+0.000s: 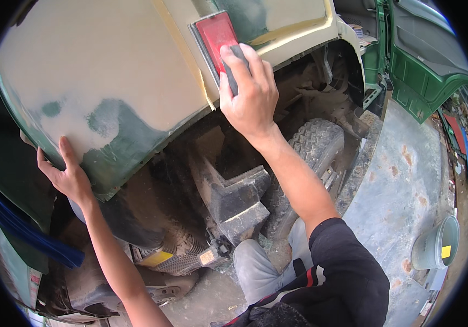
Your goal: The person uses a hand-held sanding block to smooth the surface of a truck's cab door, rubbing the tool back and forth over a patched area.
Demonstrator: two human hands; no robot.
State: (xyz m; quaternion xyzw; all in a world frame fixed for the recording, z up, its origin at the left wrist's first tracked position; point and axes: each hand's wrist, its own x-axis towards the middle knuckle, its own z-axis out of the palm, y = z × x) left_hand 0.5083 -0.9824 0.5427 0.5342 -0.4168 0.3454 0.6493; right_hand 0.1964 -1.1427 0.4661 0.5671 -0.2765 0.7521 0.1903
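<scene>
My right hand [249, 92] grips a red sanding block [216, 34] with a dark handle, its flat face against the upper part of a vehicle body panel. That panel [108, 60] is coated in beige filler or primer, with green patches showing through near its lower edge. A strip of masking tape [182, 46] runs down it just left of the block, its loose end hanging below the edge. At the panel's lower left edge rests my left hand [70, 177], fingers apart, the thumb side on the surface and some fingertips hidden behind the edge.
Beneath the panel are a knobby tyre [318, 144], a black angular plastic part [239, 204] and dusty underbody parts. A green vehicle door [419, 82] stands open at far right. A grey bucket [435, 242] sits on a worn pale sheet [397, 174]. Dark blue strips [32, 229] hang at left.
</scene>
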